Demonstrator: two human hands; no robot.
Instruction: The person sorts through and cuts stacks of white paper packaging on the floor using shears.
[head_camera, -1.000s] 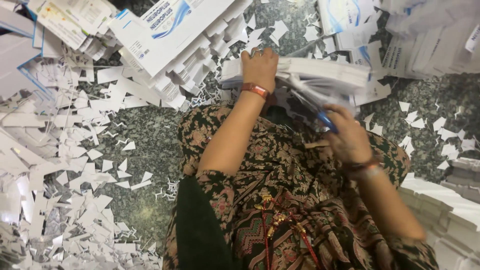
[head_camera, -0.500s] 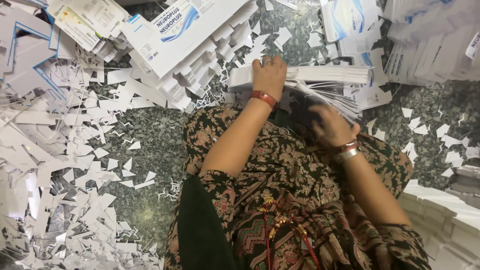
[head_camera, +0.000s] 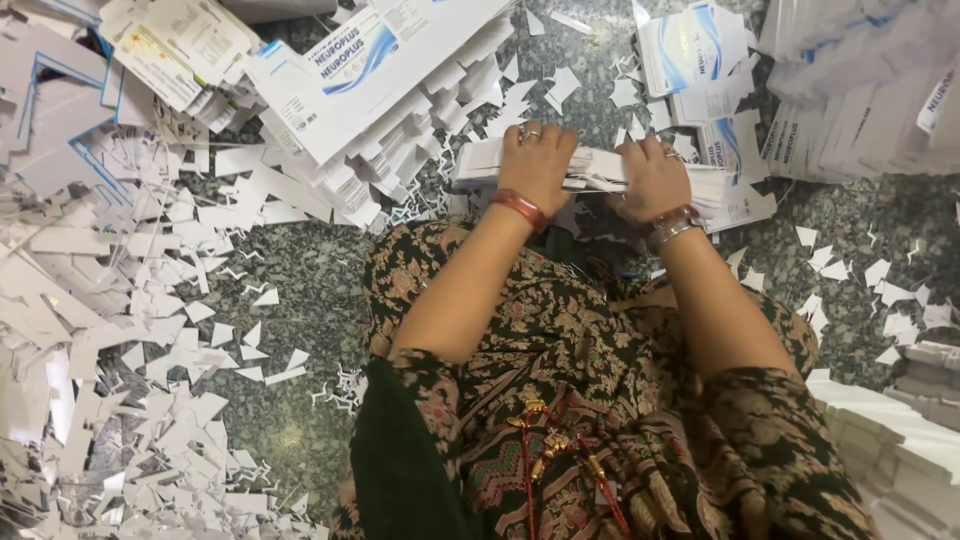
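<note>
stack of white flat cartons (head_camera: 600, 170), upper centre | left hand (head_camera: 537, 160) and right hand (head_camera: 652, 178) clamped over it, fingers curled | paper offcuts (head_camera: 130, 330) heaped left, more carton piles (head_camera: 860, 90) upper right uncut, apparently

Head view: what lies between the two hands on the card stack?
In the head view, only the white card stack itself spans the gap between the left hand and the right hand; nothing else.

We are seeing our left hand (head_camera: 538, 160) and right hand (head_camera: 652, 178) covering the middle of the white card stack (head_camera: 480, 160); the flat cartons (head_camera: 870, 90) are running off the right edge.
</note>
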